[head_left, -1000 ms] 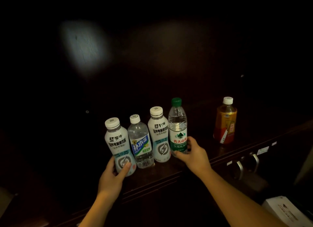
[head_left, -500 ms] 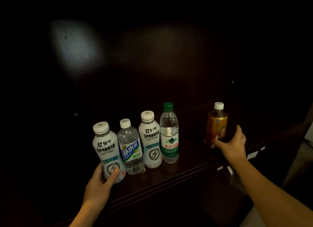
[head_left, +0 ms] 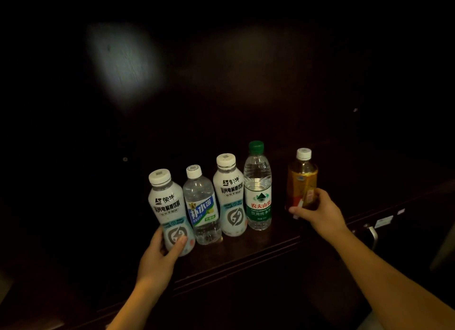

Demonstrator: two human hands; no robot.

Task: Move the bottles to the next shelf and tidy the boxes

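Several bottles stand in a row on a dark wooden shelf (head_left: 246,253). My left hand (head_left: 160,255) grips the base of the leftmost white bottle (head_left: 167,206). Beside it stand a clear bottle with a blue label (head_left: 200,206), a second white bottle (head_left: 230,196) and a green-capped water bottle (head_left: 257,189). To the right, a little apart from the row, my right hand (head_left: 320,212) is wrapped around the lower part of the orange tea bottle (head_left: 301,182), which is upright. No boxes are in view.
The cabinet interior behind the bottles is very dark, with a pale light patch (head_left: 125,61) on the back panel. A metal drawer handle (head_left: 373,233) and small white labels (head_left: 382,222) sit on the front edge at the right.
My right hand left the green-capped bottle, reached right and closed on the orange tea bottle, which now stands nearer the row. My left hand stays on the leftmost white bottle.
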